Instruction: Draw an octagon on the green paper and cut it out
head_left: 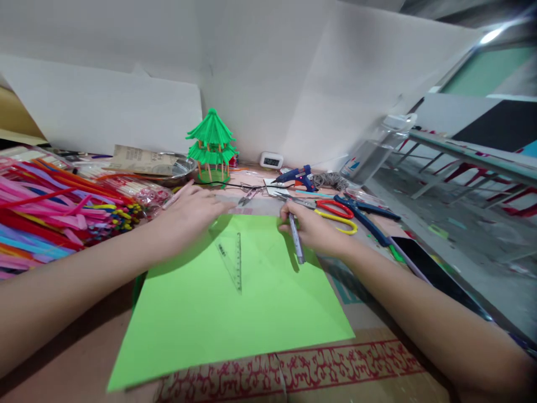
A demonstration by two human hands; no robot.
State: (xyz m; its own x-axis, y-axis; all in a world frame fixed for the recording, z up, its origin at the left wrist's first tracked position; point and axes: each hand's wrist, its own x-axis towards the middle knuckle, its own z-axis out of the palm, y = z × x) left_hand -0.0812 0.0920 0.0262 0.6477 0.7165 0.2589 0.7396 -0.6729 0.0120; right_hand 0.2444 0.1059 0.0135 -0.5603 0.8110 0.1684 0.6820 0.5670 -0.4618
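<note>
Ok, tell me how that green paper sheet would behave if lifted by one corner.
The green paper sheet looks thin and flat, so probably floppy and light. The clear set square lying on it would likely slide off.

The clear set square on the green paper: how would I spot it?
Find the big green paper sheet on the table. Near its middle, between the two hands, lies the set square. It is a see-through triangle with ruler marks, unlike the grey pen held in the right hand.
</note>
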